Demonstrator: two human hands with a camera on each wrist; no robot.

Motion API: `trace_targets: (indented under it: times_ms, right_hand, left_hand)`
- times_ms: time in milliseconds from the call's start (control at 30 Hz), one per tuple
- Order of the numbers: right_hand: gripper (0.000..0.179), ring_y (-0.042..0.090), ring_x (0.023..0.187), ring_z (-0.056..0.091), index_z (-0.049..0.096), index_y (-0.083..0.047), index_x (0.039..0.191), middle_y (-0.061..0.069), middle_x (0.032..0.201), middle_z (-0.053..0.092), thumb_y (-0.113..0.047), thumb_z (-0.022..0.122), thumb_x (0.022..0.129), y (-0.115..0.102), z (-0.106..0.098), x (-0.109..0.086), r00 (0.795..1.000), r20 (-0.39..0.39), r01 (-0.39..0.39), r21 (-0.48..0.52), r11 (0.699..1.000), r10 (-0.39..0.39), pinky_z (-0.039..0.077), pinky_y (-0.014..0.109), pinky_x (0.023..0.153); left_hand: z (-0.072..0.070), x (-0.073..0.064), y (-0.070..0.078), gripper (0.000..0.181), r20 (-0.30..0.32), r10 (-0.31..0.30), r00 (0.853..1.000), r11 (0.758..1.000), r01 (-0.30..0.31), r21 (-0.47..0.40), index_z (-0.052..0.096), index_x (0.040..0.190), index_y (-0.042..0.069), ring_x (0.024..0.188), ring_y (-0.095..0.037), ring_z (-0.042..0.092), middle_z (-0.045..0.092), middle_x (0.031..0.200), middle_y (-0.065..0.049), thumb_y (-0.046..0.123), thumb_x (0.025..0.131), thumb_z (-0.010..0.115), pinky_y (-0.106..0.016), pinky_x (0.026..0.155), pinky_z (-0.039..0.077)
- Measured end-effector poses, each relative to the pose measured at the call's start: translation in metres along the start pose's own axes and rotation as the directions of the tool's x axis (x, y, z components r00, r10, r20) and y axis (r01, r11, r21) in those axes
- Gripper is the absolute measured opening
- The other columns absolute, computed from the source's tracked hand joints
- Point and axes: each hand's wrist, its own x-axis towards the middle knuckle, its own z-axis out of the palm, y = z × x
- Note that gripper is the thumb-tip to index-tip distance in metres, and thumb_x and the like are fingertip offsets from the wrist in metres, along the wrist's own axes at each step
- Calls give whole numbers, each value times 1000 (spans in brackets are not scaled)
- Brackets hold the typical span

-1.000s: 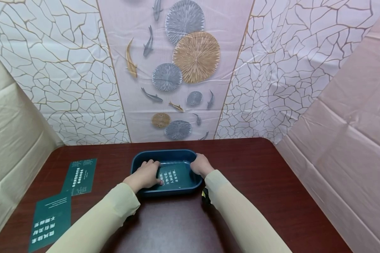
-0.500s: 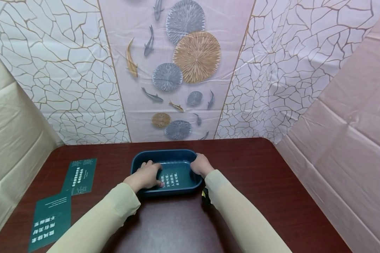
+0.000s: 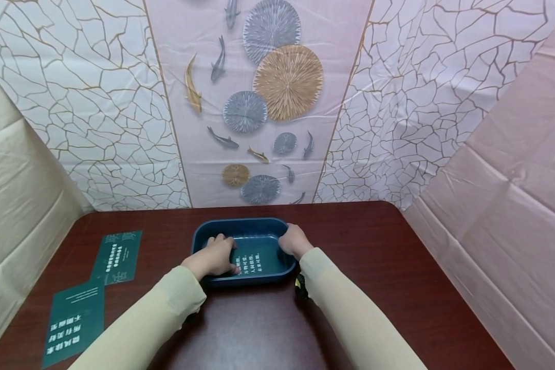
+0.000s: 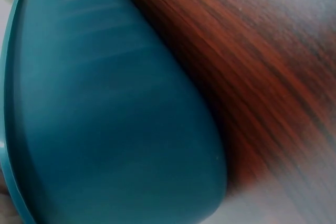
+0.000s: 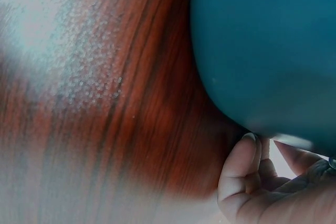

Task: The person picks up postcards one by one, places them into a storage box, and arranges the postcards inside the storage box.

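A blue plastic tray (image 3: 259, 223) with raised walls and rounded corners sits on the table in the head view. On its floor lies a dark green card (image 3: 270, 262) with white lettering; the card's left end is covered by my left hand (image 3: 214, 255). That hand reaches inside the tray, its thumb at the near side of the card and its fingers at the far side, pinching it. My right hand (image 3: 294, 241) grips the tray's right end, thumb over the rim. In the right wrist view, its curled fingers (image 5: 241, 156) sit below the tray's outer wall.
Two more dark green printed cards, a far one (image 3: 115, 257) and a near one (image 3: 74, 324), lie at the left with their corners overlapping. The dark red wooden table (image 3: 374, 288) ends at a patterned cloth backdrop (image 3: 259, 154). Pale cloth (image 3: 499, 205) hangs at both sides.
The lettered card in the tray has slid slightly to the right, and the left hand's fingers have shifted a little. The right hand and the tray have stayed in place.
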Motion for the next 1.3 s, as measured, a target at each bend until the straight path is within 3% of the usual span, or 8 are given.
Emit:
trace_targets:
  times_ms: [267, 500, 800, 1033, 1300]
  right_hand:
    - [57, 35, 126, 45, 32, 1, 148, 18, 144, 43, 3, 48, 93, 0, -1, 0, 1000, 7, -3, 2, 1000, 3, 43, 55, 95]
    - [57, 35, 124, 46, 33, 0, 148, 18, 143, 44, 3, 48, 93, -2, 1, -1, 1000, 4, -18, -10, 1000, 18, 43, 56, 95]
    - [57, 34, 125, 46, 33, 0, 148, 17, 144, 43, 2, 48, 94, -3, -1, -1, 1000, 6, -24, -9, 1000, 24, 41, 55, 97]
    - [57, 35, 125, 46, 32, 1, 148, 18, 144, 43, 2, 49, 94, -3, 0, 0, 1000, -5, -29, -20, 999, 29, 42, 56, 96]
    - [57, 35, 126, 45, 31, -1, 149, 17, 145, 43, 1, 48, 94, -3, 0, 0, 999, 7, -31, -11, 999, 31, 41, 56, 97]
  left_hand:
    - [-2, 0, -2, 69, 3, -18, 1000, 999, 18, 31, 53, 132, 5, 108, -34, 44, 50, 120, -18, 43, 80, 78, -55, 98, 35]
    - [-4, 1, -4, 67, 27, -29, 999, 999, 28, 47, 55, 129, 4, 105, -35, 42, 49, 119, -21, 46, 82, 75, -51, 94, 38]
    - [-6, 1, -2, 59, 15, -10, 1000, 1000, 10, 19, 56, 123, 9, 97, -31, 40, 47, 113, -15, 46, 81, 76, -47, 88, 40]
    - [-5, 1, -3, 58, 9, 38, 999, 999, -38, 15, 56, 127, 12, 100, -31, 43, 49, 117, -13, 44, 83, 75, -49, 90, 39]
    - [-4, 1, -4, 59, 25, 12, 1000, 1000, -12, 1, 55, 126, 11, 105, -34, 43, 49, 120, -14, 45, 82, 75, -52, 96, 36]
